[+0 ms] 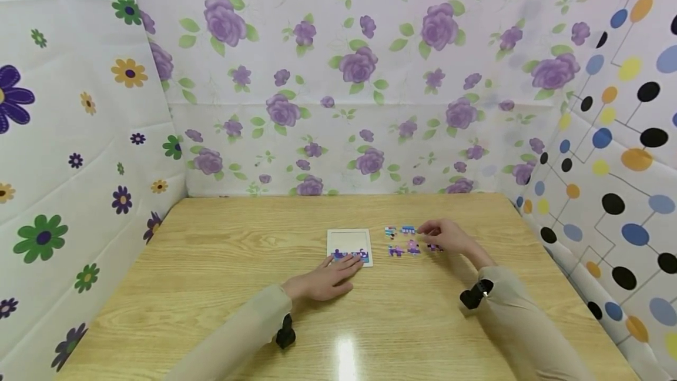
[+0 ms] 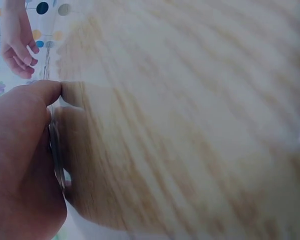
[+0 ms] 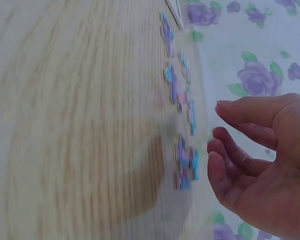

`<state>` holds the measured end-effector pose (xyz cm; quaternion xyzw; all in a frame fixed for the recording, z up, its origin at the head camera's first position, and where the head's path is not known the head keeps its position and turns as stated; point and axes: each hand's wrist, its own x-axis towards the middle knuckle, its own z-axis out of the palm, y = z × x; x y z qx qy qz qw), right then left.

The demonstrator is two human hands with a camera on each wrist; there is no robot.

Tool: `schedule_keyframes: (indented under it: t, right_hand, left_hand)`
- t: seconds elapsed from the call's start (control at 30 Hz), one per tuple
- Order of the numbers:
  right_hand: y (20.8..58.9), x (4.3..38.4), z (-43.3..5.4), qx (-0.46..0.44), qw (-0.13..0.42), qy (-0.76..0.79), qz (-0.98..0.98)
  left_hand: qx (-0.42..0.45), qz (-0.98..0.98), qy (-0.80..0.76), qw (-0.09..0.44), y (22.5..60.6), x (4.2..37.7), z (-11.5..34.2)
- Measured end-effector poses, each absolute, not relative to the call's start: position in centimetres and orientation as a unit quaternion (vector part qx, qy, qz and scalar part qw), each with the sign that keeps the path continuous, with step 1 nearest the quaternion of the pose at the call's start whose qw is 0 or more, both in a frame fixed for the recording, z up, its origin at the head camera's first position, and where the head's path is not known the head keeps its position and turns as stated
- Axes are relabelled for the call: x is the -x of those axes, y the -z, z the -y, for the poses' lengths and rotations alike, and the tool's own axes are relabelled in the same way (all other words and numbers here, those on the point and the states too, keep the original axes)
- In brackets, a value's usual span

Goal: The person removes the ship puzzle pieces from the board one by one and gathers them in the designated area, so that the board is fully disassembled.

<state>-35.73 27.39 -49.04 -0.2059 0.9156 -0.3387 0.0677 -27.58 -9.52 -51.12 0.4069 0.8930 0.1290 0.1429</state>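
A white square puzzle tray (image 1: 349, 230) lies mid-table, with a row of purple and blue jigsaw pieces (image 1: 338, 254) along its near side. My left hand (image 1: 321, 282) rests on that near part, fingers stretched out and covering some of the row. To the tray's right lie several loose pieces, among them a blue one (image 1: 408, 230), a pink one (image 1: 413, 246) and a purple one (image 1: 395, 251). My right hand (image 1: 448, 236) hovers above the rightmost dark purple piece (image 1: 435, 247). Its fingers are loosely bent, and nothing shows between thumb and fingertips in the right wrist view.
The wooden table (image 1: 238, 234) carries the tray and pieces. Flowered cloth (image 1: 328, 102) hangs behind it, with patterned cloth on both sides. Each wrist wears a small black camera, such as the right wrist camera (image 1: 476, 294).
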Motion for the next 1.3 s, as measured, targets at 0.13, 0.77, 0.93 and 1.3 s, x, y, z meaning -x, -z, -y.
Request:
schedule_keyframes:
  t: [0.13,0.77,0.93,1.3]
  right_hand:
    - [48.9,35.8,-26.3,0.225,0.069,0.346,-0.908]
    - [49.0,36.2,-20.8,0.253,0.091,0.361,-0.893]
    - [49.0,36.4,-19.5,0.274,0.103,0.369,-0.882]
    - [48.8,36.1,-16.2,0.309,0.125,0.381,-0.862]
  left_hand:
    - [-0.406,-0.894,-0.127,0.142,51.0,27.5,9.5]
    - [-0.401,-0.894,-0.134,0.149,50.3,27.3,9.5]
    - [-0.398,-0.894,-0.137,0.155,50.2,27.4,9.4]
    - [-0.391,-0.898,-0.113,0.169,50.4,27.6,9.3]
